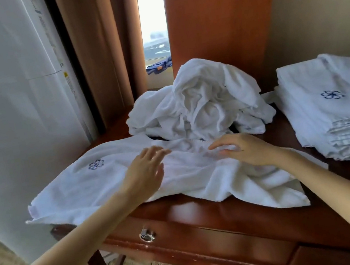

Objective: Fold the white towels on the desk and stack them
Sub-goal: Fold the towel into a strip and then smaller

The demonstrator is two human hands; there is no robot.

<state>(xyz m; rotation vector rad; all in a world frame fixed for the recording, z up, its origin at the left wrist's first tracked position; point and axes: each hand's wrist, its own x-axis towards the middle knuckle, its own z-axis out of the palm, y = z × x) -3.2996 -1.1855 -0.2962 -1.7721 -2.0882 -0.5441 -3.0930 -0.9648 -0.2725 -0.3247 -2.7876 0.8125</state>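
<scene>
Brown curtain (94, 53) beside window (153, 19); blue cloth (159, 66) on sill; white appliance (14, 114) left

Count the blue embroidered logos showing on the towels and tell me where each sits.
2. One logo is near the left end of the spread towel; another logo is atop the folded stack at right. The crumpled pile may hide more.

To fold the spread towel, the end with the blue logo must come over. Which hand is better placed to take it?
Left, probably. The left hand lies open on the spread towel, nearer the blue logo; the right hand would have to cross over it.
</scene>
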